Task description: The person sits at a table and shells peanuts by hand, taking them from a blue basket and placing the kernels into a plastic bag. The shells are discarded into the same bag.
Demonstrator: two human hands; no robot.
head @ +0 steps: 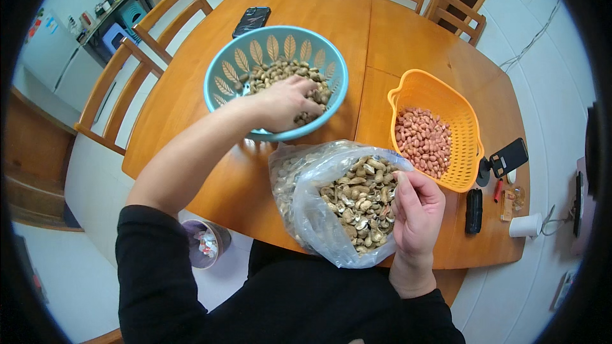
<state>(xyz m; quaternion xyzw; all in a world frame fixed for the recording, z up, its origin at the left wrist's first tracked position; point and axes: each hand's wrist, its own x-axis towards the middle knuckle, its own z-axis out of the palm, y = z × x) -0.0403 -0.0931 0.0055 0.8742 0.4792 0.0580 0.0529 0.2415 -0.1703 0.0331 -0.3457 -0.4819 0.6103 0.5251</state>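
My left hand reaches into a blue bowl with a leaf pattern, its fingers among unshelled peanuts. Whether it holds any of them is hidden. At the right rim of a clear plastic bag, the thumb and fingers of my right hand are pinched together. Peanut shells fill the bag, which lies at the table's near edge. To its upper right, an orange plastic basket contains shelled red-skinned peanuts.
The wooden table carries a black phone behind the bowl. Right of the basket are another phone on a stand, a black case and a white cup. A waste bin stands on the floor, and wooden chairs flank the table.
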